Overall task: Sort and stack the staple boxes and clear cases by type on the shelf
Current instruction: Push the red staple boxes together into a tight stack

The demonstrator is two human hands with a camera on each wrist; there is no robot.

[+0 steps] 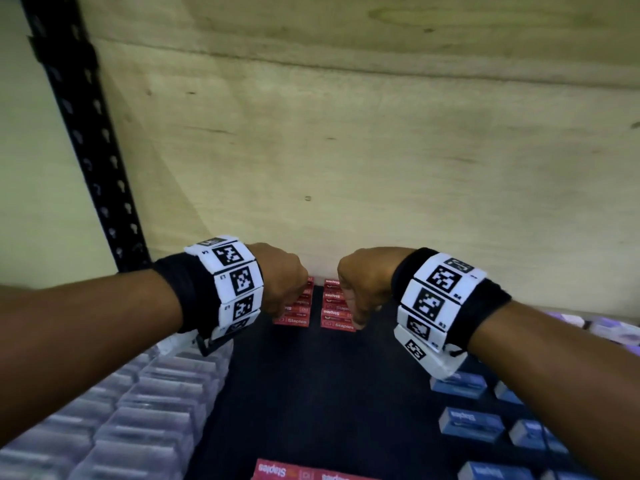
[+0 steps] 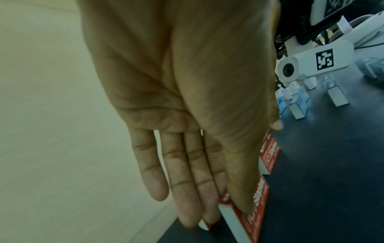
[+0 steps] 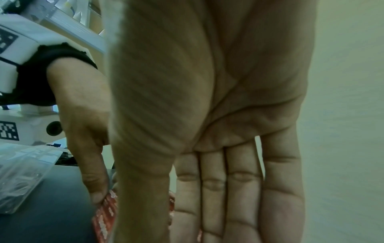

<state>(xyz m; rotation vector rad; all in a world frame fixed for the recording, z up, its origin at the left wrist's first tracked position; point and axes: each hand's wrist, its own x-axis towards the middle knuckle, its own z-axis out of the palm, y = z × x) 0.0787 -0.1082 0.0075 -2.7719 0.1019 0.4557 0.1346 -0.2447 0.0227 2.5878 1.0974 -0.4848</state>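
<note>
**Both hands at the red stacks by the back wall**

A dark strip of shelf (image 1: 311,393) lies bare between the clear cases (image 1: 138,403) on the left and the blue staple boxes (image 1: 471,424) on the right. Two stacks of red staple boxes (image 1: 337,311) stand against the plywood back wall (image 1: 346,168). The left hand (image 1: 282,282) and right hand (image 1: 363,282) reach down with straight fingers; each thumb rests on a stack's front, fingers behind.
</note>
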